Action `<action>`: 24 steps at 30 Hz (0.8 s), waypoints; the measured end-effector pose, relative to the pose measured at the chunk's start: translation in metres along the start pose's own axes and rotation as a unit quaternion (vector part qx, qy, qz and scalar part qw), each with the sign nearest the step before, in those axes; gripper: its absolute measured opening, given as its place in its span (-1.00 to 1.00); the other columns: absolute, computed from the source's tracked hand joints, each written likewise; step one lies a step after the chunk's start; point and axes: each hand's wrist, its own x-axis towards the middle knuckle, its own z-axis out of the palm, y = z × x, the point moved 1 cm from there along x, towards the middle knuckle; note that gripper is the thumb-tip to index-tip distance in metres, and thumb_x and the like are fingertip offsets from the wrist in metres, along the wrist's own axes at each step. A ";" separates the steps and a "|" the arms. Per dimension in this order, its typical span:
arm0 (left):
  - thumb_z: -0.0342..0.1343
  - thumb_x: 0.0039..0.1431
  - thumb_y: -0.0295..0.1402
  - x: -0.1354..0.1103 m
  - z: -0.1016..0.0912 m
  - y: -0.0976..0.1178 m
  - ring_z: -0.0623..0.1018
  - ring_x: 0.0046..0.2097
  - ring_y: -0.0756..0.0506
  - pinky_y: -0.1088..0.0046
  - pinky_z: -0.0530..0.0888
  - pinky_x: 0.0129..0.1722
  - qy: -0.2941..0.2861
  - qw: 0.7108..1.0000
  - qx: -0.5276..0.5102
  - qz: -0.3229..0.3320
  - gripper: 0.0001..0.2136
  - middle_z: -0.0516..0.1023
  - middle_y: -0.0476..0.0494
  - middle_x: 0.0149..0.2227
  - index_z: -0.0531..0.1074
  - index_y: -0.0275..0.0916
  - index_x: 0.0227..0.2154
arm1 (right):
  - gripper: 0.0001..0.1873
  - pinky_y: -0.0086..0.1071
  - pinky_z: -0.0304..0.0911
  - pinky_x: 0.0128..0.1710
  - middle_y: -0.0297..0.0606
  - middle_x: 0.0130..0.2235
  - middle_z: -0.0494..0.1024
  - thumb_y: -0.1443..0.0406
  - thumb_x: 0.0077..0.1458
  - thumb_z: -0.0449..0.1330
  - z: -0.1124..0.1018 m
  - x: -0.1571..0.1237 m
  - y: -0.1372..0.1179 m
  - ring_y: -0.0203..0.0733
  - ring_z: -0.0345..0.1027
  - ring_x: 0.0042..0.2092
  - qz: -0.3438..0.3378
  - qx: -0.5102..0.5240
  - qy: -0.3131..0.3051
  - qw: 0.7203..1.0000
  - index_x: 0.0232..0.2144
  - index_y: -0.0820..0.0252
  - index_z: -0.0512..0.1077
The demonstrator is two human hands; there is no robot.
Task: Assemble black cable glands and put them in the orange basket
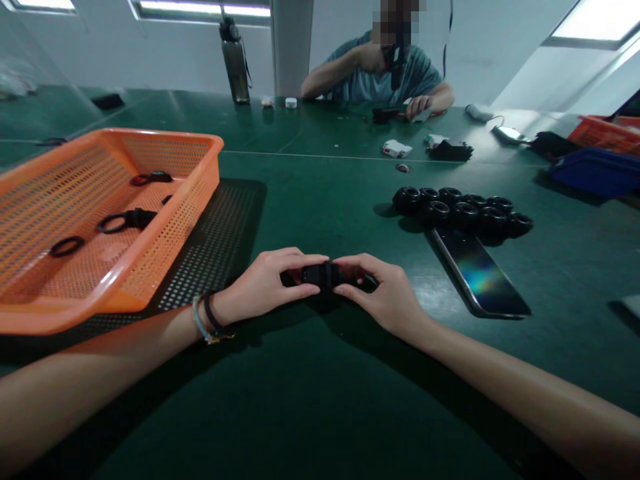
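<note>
Between my hands, just over the green table, is a small black cylindrical part with a raised ring. My left hand pinches its left end between thumb and fingers. At the ringed right end, the thumb and fingertips of my right hand close on the same part. My fingers partly hide it, and I cannot make out its exact kind. To the left, an orange basket holds a few black ring-shaped pieces.
Several black round parts lie grouped at the right, touching a smartphone. Across the table sits a person holding a dark tool. A water bottle stands at the back. A blue bin is far right.
</note>
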 end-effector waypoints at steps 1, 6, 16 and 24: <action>0.20 0.09 -0.36 0.000 0.000 0.000 0.51 -0.22 -0.04 0.48 0.42 -0.19 0.001 1.000 -0.001 0.001 -0.63 0.52 -0.09 -0.25 0.43 -0.24 -0.01 | -0.75 -0.37 0.33 -0.40 -0.32 -0.34 0.55 0.37 -0.05 0.26 0.000 0.000 0.000 -0.24 0.40 -0.35 0.000 0.000 -0.001 1.000 -0.24 0.14 0.47; 0.20 0.09 -0.35 0.000 0.000 -0.001 0.52 -0.22 -0.04 0.48 0.42 -0.20 0.002 1.000 -0.003 -0.002 -0.63 0.52 -0.08 -0.24 0.43 -0.21 -0.01 | -0.77 -0.36 0.33 -0.40 -0.32 -0.34 0.56 0.35 -0.04 0.25 0.000 0.000 -0.001 -0.23 0.40 -0.36 0.007 -0.005 -0.006 1.000 -0.24 0.13 0.48; 0.19 0.09 -0.36 -0.001 0.000 0.001 0.51 -0.21 -0.04 0.47 0.43 -0.17 -0.002 1.000 -0.003 -0.002 -0.63 0.52 -0.09 -0.23 0.42 -0.22 0.00 | -0.77 -0.35 0.34 -0.39 -0.29 -0.33 0.58 0.34 -0.03 0.25 -0.001 0.000 -0.001 -0.23 0.41 -0.35 0.025 0.001 -0.012 1.000 -0.24 0.15 0.49; 0.20 0.09 -0.37 0.000 -0.001 0.002 0.51 -0.23 -0.05 0.47 0.42 -0.22 -0.004 1.000 0.002 -0.006 -0.63 0.51 -0.10 -0.25 0.43 -0.25 -0.01 | -0.79 -0.35 0.34 -0.38 -0.30 -0.33 0.59 0.33 -0.02 0.24 0.000 0.000 -0.001 -0.22 0.42 -0.36 0.033 0.014 -0.015 0.999 -0.25 0.14 0.50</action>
